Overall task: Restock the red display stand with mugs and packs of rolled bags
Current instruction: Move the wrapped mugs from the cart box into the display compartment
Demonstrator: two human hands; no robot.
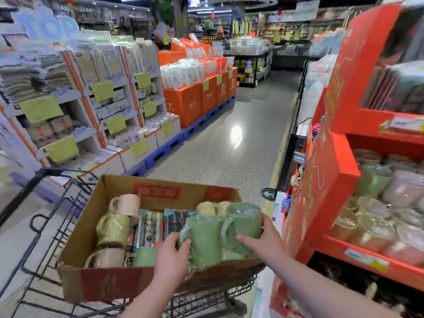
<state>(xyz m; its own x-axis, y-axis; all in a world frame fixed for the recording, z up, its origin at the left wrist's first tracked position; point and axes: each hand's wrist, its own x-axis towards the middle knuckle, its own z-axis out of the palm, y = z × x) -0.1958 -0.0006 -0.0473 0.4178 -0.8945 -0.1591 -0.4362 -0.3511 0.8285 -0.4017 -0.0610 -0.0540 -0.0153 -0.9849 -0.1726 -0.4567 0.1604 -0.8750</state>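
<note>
Low in the centre of the frame, the left hand curls its fingers round the side of the first green mug. The right hand clasps the second green mug just to its right. Both mugs sit above the near edge of the cardboard box.

Each mug is held by the body through slick clear film, so a grip could slide. The two mugs are almost touching and could knock together on the way out. The box sits on top of a wire cart, and a sideways tug may shift it or roll the cart.

The mugs look matte green and are sealed in glossy wrap. Their looped handles point left.

Further into the box, beige mugs lie on their sides at the left. The packs of rolled bags lie in the middle, dark and silvery.

At the right of the frame is the red display stand. Its middle shelf already holds many wrapped shelf mugs, packed close, so a careless placement could topple its neighbours.
</note>
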